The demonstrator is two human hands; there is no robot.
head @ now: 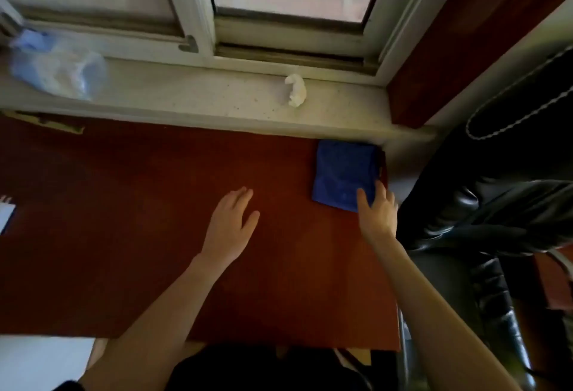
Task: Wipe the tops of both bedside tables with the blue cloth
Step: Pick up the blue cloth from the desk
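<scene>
A folded blue cloth (344,173) lies at the far right corner of the reddish-brown bedside table top (155,220), just under the window sill. My right hand (376,214) rests with its fingertips on the cloth's near right corner, fingers spread, not closed around it. My left hand (231,226) hovers flat over the middle of the table top, fingers apart and empty.
A pale window sill (201,96) runs along the table's far edge, with a crumpled white tissue (296,90) and a clear plastic bag (55,65) on it. A black leather chair (496,204) stands close against the table's right side. A white object (6,214) pokes in at the left edge.
</scene>
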